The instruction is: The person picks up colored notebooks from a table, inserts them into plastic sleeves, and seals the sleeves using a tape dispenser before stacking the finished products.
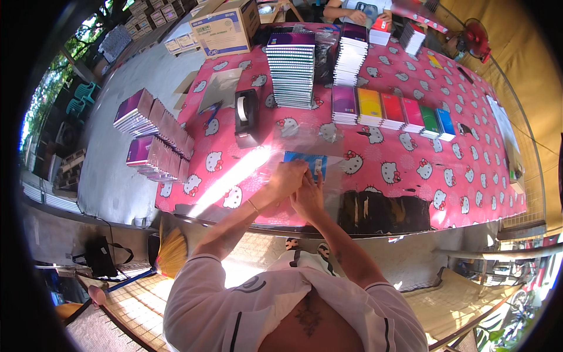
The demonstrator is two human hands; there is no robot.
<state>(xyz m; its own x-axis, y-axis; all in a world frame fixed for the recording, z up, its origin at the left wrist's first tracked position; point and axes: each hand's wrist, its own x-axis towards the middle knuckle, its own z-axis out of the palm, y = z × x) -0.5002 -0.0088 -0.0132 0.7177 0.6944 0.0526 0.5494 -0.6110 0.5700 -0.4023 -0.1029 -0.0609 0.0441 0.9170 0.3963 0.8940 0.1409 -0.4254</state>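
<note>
Two hands meet at the table's near edge: the left hand (285, 178) pinches the flat blue notebook in clear plastic wrap (306, 162), its long axis running left-right, just beyond the right hand (308, 198), whose fingers press its near edge.

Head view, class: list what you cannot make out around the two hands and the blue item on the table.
- Blue item: its near part is hidden by the left hand and right hand; its kind is unclear.
- Grip: the overlapping hands hide which fingers hold it.
- Clear wrapping: glare blurs its edges.
- Dark stack: too dim to identify.
</note>
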